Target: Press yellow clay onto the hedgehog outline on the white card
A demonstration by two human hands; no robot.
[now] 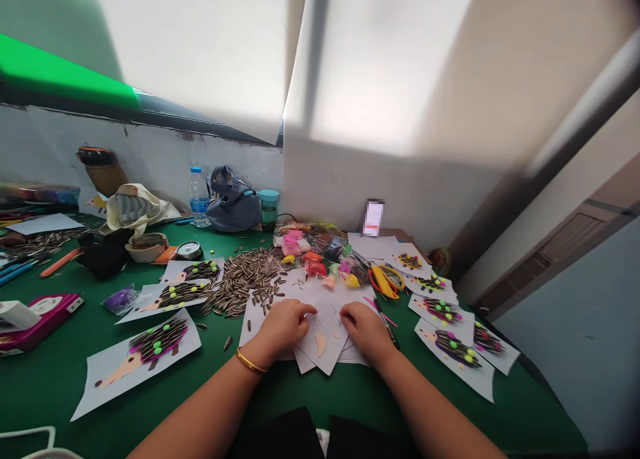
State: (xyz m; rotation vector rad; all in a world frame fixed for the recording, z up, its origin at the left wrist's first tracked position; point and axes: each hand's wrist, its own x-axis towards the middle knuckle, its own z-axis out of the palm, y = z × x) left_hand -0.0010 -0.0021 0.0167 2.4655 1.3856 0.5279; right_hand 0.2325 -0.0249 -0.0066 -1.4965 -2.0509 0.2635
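Observation:
A white paper card lies in front of me with a pencil-drawn outline and a peach-coloured clay head shape on it. At the card's left side, my left hand is closed, its index finger and thumb near each other by the drawing. My right hand pinches at the right edge of the outline; whatever either hand's fingertips hold is too small to make out. Beyond the hands lie bags of coloured clay and a pile of striped sunflower seeds.
Hedgehog cards with seed spines lie at the left and right. Yellow-handled scissors and a black pen lie right of my hands. A water bottle, blue bag, and phone stand at the back.

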